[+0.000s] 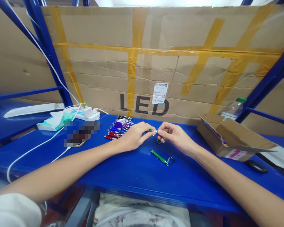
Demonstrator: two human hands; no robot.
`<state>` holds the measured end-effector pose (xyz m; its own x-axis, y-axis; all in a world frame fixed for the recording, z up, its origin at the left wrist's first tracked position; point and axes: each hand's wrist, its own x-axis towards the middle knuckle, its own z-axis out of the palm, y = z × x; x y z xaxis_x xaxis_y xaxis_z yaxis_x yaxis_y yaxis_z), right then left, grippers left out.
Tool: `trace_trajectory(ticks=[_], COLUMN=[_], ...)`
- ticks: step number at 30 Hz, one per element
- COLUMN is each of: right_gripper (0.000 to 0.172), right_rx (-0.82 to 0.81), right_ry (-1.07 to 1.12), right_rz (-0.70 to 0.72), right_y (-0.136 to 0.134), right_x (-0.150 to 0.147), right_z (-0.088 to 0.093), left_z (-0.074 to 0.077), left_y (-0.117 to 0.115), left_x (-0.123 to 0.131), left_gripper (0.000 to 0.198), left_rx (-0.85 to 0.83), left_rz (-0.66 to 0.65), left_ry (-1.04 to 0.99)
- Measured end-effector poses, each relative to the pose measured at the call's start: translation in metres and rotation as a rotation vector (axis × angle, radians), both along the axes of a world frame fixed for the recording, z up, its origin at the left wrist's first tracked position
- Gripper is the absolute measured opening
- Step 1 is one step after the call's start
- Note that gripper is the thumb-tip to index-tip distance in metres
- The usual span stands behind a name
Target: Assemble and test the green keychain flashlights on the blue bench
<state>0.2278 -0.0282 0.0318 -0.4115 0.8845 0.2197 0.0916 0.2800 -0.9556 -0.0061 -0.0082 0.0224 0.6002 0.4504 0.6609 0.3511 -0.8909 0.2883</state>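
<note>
1. across the middle of the blue desk [123, 176], a person's two hands face each other over one slim green thing, the held tube [151, 130]; call that the centre of the clock.
2. at nine o'clock sits the left hand [132, 137], thumb and fingers pinching the tube's green body. at three o'clock the right hand [174, 137] has thumb and forefinger pinched on its silvery end. the hands look apart, with the tube bridging the gap.
3. i'd say it's gripped at both ends so one hand can steady it while the other handles the tip.
4. just below the right fingertips, near five o'clock, shows a green ring [158, 142]; whether it hangs from the held tube, i can't tell.
5. between five and six o'clock the loose tube [159, 156] lies flat, touched by neither hand, its clip [170, 161] toward four. it seems set there to be within easy reach of both.
6. toward nine o'clock, just past the left hand, lies a row [118, 126] of similar tubes, side by side, black farthest and red nearest; my guess is they're grouped by colour, and lined up to be easily told apart.
7. at three o'clock, beyond the right hand, the carton [211, 138] stands with flaps open, probably for reaching into. a mouse [257, 166] rests by it, around four.
</note>
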Motion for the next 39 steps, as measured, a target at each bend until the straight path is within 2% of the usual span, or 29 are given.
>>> trace_trajectory(ticks=[4,7,10,12,15,18,21,25,27,29,32,36,39], right_gripper=[0.028,0.027,0.031,0.031,0.028,0.032,0.04,0.041,0.041,0.042,0.047,0.044,0.034], right_rx=[0.501,0.899,1.047,1.043,0.91,0.634,0.291,-0.147,-0.255,-0.252,-0.117,0.167,0.464], right_ry=[-0.299,-0.624,-0.813,-0.799,-0.653,-0.491,-0.282,-0.018,0.04,0.025,-0.058,-0.19,-0.404], right_rz=[-0.106,-0.144,-0.136,-0.103,-0.061,-0.041,0.031,0.192,0.227,0.232,0.158,-0.005,-0.085], right_y=[-0.002,-0.006,-0.007,-0.006,-0.005,-0.007,-0.009,-0.01,-0.009,-0.008,-0.006,-0.005,-0.003], right_x=[0.004,0.011,0.017,0.017,0.013,0.006,0.001,0.002,0.005,0.007,0.006,0.001,0.004], right_z=[0.0,0.003,0.005,0.003,0.0,0.002,0.006,0.012,0.013,0.013,0.011,0.006,0.0], left_z=[0.002,0.004,0.003,0.0,-0.003,-0.004,-0.002,0.001,0.001,-0.001,-0.005,-0.006,-0.003], left_y=[-0.005,-0.007,-0.007,-0.005,0.0,0.004,0.005,0.003,0.002,0.001,-0.001,-0.001,-0.002], left_x=[0.005,0.008,0.007,0.004,-0.001,-0.005,-0.007,-0.008,-0.007,-0.005,-0.002,0.001,0.003], left_gripper=[0.029,0.032,0.034,0.032,0.028,0.029,0.032,0.036,0.036,0.034,0.03,0.026,0.025], left_rx=[-0.309,-0.439,-0.461,-0.359,-0.07,0.132,0.271,0.338,0.332,0.298,0.2,0.045,-0.063], left_rz=[0.018,0.004,0.016,0.02,-0.003,-0.025,-0.031,-0.017,-0.016,-0.028,-0.04,0.004,0.044], left_ry=[-0.087,-0.109,-0.086,-0.058,-0.003,0.057,0.119,0.169,0.171,0.154,0.079,0.015,0.005])
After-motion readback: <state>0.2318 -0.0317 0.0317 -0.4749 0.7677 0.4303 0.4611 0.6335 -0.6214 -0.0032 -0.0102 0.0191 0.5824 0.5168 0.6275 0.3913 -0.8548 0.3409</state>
